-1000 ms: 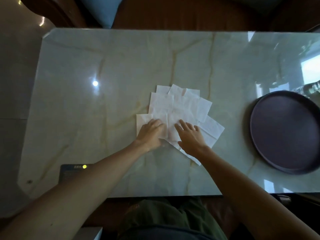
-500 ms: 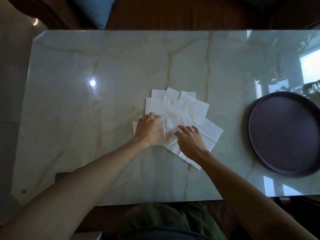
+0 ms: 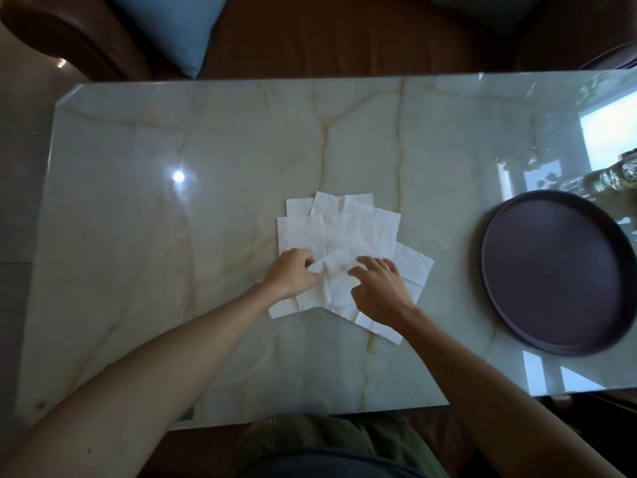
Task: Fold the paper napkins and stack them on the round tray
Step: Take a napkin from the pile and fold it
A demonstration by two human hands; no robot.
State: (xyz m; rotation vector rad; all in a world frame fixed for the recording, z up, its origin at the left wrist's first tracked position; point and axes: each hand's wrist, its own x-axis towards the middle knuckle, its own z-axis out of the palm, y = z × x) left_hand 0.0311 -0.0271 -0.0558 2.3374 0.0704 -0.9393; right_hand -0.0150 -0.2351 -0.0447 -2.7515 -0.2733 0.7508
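Marble worktop [image 3: 172,270]: fanned paper napkins [image 3: 344,232] are spread at centre. One napkin's edge is pinched by the left hand [image 3: 293,276]; right hand [image 3: 379,291] rests open on them. Round tray [image 3: 551,270] sits well apart, right.

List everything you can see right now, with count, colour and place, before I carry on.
paper napkins: several, exact count unclear, white, fanned and overlapping at table centre
round tray: one, dark, right side of table
marble table: one, pale with tan veins
glass object: one, clear, behind tray at right edge, partly cut off
cushion: one, blue, beyond table's far edge
left hand: one, pinches a napkin's edge
right hand: one, fingers rest on the napkins
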